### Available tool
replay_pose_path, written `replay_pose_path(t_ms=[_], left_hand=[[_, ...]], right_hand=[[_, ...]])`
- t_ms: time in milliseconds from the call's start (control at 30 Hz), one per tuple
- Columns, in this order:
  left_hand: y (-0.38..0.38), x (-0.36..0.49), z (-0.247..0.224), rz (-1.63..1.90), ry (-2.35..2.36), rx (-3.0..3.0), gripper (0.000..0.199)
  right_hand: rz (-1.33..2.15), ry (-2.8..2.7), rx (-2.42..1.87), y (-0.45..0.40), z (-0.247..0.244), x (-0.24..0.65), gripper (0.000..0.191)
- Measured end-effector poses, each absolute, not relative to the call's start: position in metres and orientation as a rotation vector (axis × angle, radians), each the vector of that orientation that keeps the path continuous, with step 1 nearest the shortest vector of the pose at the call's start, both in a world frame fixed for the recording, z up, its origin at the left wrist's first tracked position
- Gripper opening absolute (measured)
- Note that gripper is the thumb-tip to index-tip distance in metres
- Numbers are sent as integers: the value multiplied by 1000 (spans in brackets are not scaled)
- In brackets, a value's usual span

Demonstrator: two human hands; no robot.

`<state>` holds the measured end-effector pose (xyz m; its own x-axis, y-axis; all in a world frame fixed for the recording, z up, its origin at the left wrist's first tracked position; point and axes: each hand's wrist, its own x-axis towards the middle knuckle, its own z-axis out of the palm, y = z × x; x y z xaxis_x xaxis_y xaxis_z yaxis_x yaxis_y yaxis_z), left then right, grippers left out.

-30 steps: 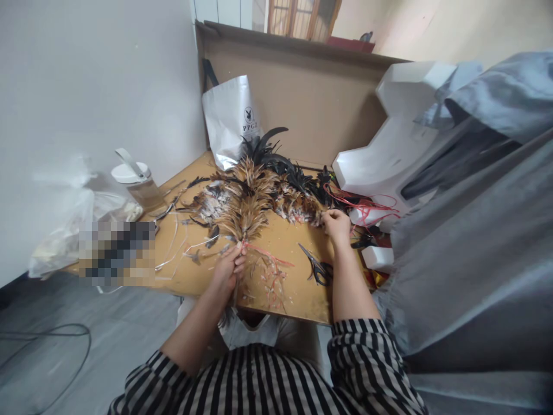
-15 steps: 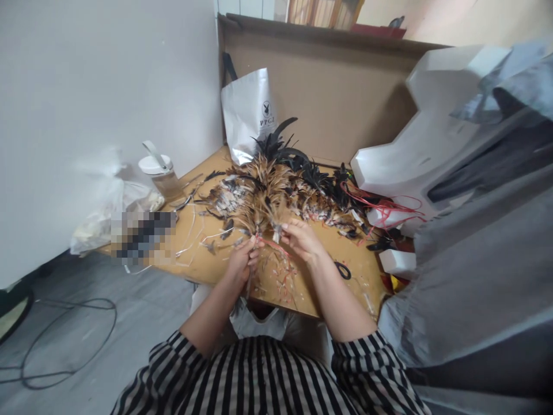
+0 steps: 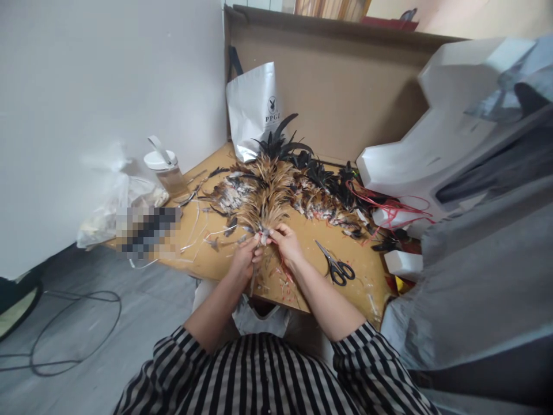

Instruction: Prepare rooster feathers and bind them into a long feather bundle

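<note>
A long bundle of feathers [image 3: 268, 193], brown with black plumes at its far end, stretches away from me over the table. My left hand [image 3: 248, 253] is closed round its near end, fingers pinched at the quills. Beside it my right hand [image 3: 285, 243] pinches a tuft of tan feathers [image 3: 270, 222] against that same end. Red string [image 3: 285, 271] trails down below my fingers. Loose feathers [image 3: 231, 193] lie in a heap to the left, and black and brown ones [image 3: 319, 202] to the right. My fingers hide the quill tips.
Black-handled scissors [image 3: 336, 266] lie right of my right hand. A lidded cup [image 3: 164, 170] and a plastic bag [image 3: 103, 213] stand at the left. Behind are a silver bag [image 3: 253, 112] and a cardboard panel [image 3: 337, 98]. White foam [image 3: 397, 161] and red cord [image 3: 397, 210] border the right.
My right hand has moved left with its tuft of feathers and now meets my left hand at the bundle's end. The scissors, formerly mostly behind my forearm, now show fully.
</note>
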<state>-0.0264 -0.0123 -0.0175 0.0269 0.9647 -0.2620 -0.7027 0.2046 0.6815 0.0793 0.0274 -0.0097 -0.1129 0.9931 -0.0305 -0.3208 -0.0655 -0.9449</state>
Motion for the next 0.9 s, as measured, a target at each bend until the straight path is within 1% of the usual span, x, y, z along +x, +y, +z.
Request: replay_pose_path(t_ms=[100,200,367,433,700,900], left_hand=[[-12,-26,-19,1360,794,408,28],[-12,-26,-19,1382,791,391,31],[-12,-25,-18,1390,800,441,31],[-12,-24,-19,1401,816,468,31],[-17,-20,-15,1407,856,528,32],[-19,-20,-14,1377,863,557,33]], right_hand=[[1406,-1055,-962,28,-14,79,19],[1460,-1074,-988,28,-10,84,19],[1673,-1241,-991,28,-1,96,26],[1690,-1269,-1021,27,-1,96,29],[1719,-1168,-1056,24,-4,89,36],[1743,-1167,-1078,25,5,96,35]])
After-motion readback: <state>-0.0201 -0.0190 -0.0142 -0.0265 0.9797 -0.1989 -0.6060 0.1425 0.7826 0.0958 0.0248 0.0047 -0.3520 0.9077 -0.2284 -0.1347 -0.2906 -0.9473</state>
